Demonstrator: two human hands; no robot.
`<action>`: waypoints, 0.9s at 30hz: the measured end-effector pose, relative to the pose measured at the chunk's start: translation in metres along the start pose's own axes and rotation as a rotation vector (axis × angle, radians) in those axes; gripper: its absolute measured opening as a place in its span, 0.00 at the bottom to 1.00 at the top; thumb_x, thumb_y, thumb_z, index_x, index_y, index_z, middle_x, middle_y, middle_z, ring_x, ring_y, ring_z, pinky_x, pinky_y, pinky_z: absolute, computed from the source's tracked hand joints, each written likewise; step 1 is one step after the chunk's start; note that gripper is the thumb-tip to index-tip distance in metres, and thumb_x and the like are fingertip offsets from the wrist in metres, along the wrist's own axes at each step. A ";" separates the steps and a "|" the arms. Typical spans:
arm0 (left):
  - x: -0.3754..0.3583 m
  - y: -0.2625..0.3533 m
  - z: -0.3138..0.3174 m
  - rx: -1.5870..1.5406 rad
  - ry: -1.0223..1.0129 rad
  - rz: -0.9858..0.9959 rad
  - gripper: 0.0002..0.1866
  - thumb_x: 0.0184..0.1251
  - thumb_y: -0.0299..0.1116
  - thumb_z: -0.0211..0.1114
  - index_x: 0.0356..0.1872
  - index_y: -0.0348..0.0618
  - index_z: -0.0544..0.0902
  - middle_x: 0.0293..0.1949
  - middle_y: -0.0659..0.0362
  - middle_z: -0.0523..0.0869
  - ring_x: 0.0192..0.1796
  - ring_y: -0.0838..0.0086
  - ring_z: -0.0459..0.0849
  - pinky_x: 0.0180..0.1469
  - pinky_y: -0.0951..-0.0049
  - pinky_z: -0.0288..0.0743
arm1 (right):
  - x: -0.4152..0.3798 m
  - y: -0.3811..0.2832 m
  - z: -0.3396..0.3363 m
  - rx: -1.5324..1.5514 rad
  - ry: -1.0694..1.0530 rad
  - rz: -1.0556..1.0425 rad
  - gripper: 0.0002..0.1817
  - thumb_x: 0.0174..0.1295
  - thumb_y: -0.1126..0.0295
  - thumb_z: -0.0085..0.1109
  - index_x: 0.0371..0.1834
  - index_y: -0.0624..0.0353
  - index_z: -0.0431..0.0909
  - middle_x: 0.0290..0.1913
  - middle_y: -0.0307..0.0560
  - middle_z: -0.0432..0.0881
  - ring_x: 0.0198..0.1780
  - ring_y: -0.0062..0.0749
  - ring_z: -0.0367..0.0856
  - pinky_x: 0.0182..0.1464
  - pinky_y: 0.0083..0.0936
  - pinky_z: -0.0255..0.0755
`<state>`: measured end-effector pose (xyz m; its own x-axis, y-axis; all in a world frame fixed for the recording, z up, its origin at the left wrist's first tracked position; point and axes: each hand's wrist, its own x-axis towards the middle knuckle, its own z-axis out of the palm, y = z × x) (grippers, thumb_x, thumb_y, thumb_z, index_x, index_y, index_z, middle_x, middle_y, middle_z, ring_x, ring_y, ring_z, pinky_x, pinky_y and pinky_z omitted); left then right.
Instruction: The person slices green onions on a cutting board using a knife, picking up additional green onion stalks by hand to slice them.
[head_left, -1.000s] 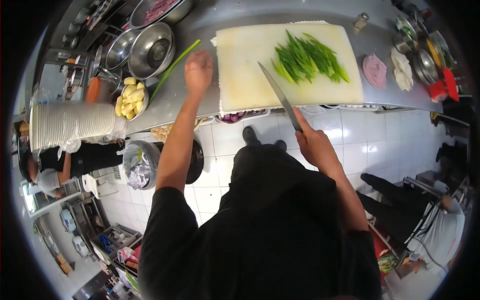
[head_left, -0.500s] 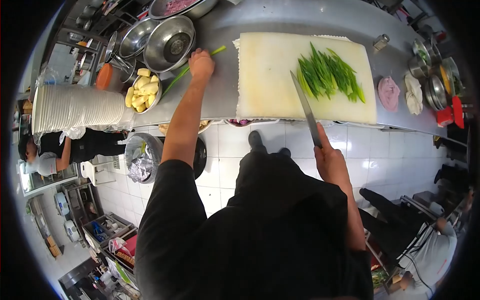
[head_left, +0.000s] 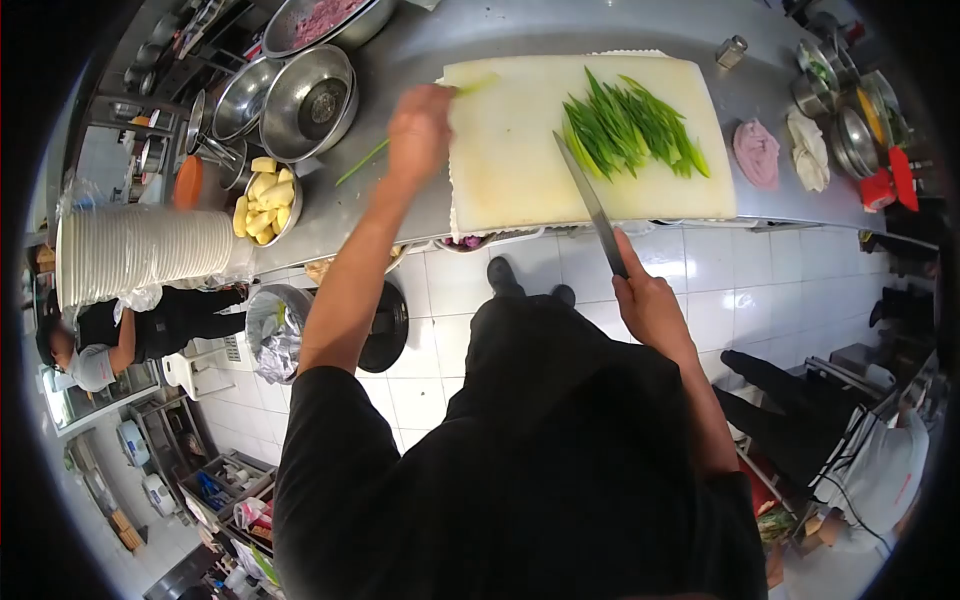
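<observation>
My left hand (head_left: 420, 132), a little blurred, is closed around a long green onion stalk (head_left: 363, 162) at the left edge of the white cutting board (head_left: 500, 170). The stalk's pale end reaches over the board, and its green end trails above the steel counter. In my right hand (head_left: 648, 303) is the handle of a kitchen knife (head_left: 592, 200). Its blade points away from me, with the tip over the board beside a pile of sliced green onion (head_left: 632, 125).
Left on the counter are a bowl of peeled potatoes (head_left: 266, 200), steel bowls (head_left: 308, 105) and stacked white containers (head_left: 150, 255). A pink cloth (head_left: 756, 153), white cloth (head_left: 808, 150) and small shaker (head_left: 731, 51) lie right. Other people stand at both sides.
My left hand has moved right with the green onion stalk, from the counter to the cutting board's left edge. The knife stays in my right hand. The whole view has shifted slightly.
</observation>
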<state>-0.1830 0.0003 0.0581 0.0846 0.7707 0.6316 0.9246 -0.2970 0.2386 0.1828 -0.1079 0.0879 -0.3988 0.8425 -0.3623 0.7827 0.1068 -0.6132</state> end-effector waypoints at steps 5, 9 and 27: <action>-0.035 0.065 0.036 -0.141 -0.160 0.209 0.17 0.45 0.15 0.61 0.39 0.37 0.87 0.41 0.54 0.85 0.46 0.58 0.82 0.52 0.62 0.78 | 0.000 0.008 0.007 0.010 0.080 -0.107 0.38 0.68 0.71 0.52 0.81 0.43 0.48 0.23 0.65 0.81 0.29 0.66 0.80 0.38 0.55 0.73; -0.046 0.079 0.039 -0.203 -0.180 0.098 0.16 0.44 0.15 0.62 0.37 0.36 0.87 0.42 0.54 0.85 0.47 0.60 0.82 0.52 0.64 0.79 | -0.003 0.005 0.002 -0.060 0.071 -0.092 0.38 0.69 0.71 0.52 0.81 0.43 0.48 0.23 0.64 0.81 0.29 0.64 0.81 0.37 0.54 0.74; -0.052 0.090 0.041 -0.285 -0.098 -0.027 0.04 0.56 0.21 0.69 0.33 0.36 0.87 0.40 0.55 0.84 0.44 0.59 0.83 0.49 0.62 0.80 | -0.015 -0.002 -0.004 -0.185 -0.006 -0.135 0.37 0.69 0.71 0.53 0.80 0.42 0.51 0.22 0.63 0.81 0.27 0.62 0.81 0.38 0.54 0.74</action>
<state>-0.0892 -0.0433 0.0160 0.1091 0.8270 0.5516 0.7869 -0.4109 0.4604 0.1889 -0.1192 0.0972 -0.5084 0.8109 -0.2899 0.7961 0.3142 -0.5172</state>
